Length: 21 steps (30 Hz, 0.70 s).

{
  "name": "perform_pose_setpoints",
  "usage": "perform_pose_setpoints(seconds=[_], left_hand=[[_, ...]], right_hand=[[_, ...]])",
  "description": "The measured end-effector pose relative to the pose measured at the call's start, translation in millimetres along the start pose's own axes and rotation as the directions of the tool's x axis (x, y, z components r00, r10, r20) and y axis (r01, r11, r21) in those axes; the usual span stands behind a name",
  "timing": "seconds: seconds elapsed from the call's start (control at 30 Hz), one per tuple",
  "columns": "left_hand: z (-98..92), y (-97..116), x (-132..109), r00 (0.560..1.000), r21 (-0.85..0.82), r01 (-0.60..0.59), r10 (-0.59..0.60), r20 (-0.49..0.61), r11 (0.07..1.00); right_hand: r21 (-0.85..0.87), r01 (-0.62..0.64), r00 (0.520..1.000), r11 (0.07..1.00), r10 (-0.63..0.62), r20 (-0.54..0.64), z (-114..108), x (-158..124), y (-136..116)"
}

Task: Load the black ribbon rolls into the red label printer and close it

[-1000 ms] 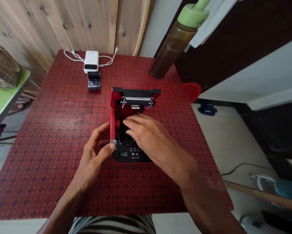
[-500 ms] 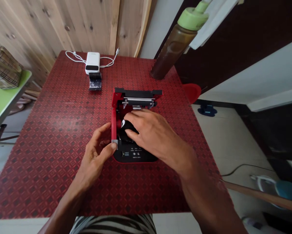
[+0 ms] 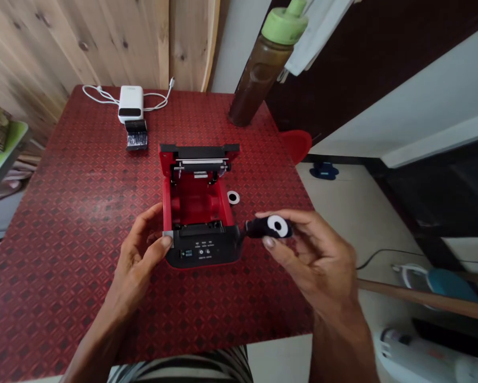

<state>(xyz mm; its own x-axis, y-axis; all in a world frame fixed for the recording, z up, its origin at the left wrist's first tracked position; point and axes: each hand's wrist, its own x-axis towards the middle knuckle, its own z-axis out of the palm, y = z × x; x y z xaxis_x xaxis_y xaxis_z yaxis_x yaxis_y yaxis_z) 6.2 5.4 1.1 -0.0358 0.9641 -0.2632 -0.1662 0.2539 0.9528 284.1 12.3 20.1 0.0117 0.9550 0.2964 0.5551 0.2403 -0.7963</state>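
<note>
The right hand (image 3: 322,255) pinches a small black roll (image 3: 260,227) between thumb and fingers, its pale ring-shaped end facing the camera, just right of the machine's front corner. The left hand (image 3: 141,252) holds the front left corner of the red-and-black machine (image 3: 207,254), thumb on top and fingers along the side.

Because only the fingertips seem to bear on the roll, it could slip or unwind if the pinch eases. A dark, blurred part reaches from it towards the machine; were that a loose end, it might snag on the front panel and tug the roll askew.

The hinged lid (image 3: 207,154) stands raised over the red bay (image 3: 194,205); a knock could bring it down on fingers working inside. Should the left hand let go, the machine might skid on the table (image 3: 83,223). Just beside its right wall is a white ring (image 3: 233,198), which a careless wrist could sweep away. Near the far edge, the tall bottle (image 3: 258,72) might topple if the table is jolted.
</note>
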Motion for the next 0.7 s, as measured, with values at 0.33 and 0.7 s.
perform_pose_setpoints(seconds=[0.33, 0.7], left_hand=[[0.1, -3.1, 1.7, 0.999, 0.008, 0.006, -0.006, -0.033, 1.0], [-5.6, -7.4, 3.7, 1.0, 0.056, 0.002, 0.0, -0.031, 0.998]], right_hand=[[-0.024, -0.073, 0.991, 0.997, 0.075, 0.112, 18.5, -6.4, 16.8], [-0.05, -0.059, 0.96, 0.997, 0.07, 0.272, 29.0, -7.7, 31.3]])
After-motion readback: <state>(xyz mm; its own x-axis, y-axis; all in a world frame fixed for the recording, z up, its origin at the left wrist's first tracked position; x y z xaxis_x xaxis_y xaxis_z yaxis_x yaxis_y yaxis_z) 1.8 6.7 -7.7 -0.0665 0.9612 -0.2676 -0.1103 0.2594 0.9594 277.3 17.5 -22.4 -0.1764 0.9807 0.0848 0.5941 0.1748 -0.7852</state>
